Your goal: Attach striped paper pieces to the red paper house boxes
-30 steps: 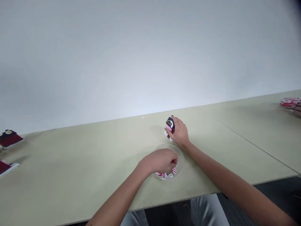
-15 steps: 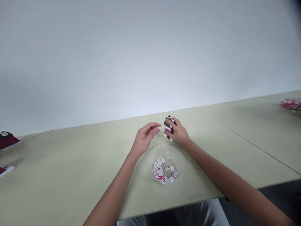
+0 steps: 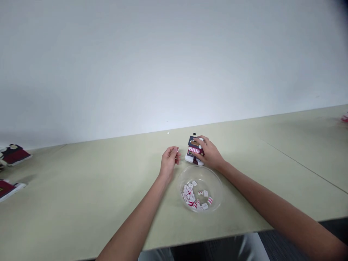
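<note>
My right hand (image 3: 210, 154) grips a small dark maroon model house (image 3: 194, 150) from its right side. The house has a red-and-white striped awning and a white base, and it rests on the table. My left hand (image 3: 170, 161) is raised left of the house, its fingertips pinching a tiny white-and-red tile (image 3: 178, 149). Just below both hands sits a clear glass bowl (image 3: 216, 190) holding several small white tiles with red stripes (image 3: 190, 195).
The pale green table (image 3: 108, 217) has a seam running toward the right and a near edge below the bowl. Similar maroon house models (image 3: 15, 154) lie at the far left, and a red-and-white item (image 3: 344, 117) sits at the far right. A white wall rises behind.
My left hand has come out of the bowl and moved up and left, now pinching a tile. The house has turned in my right hand, and the view has shifted slightly.
</note>
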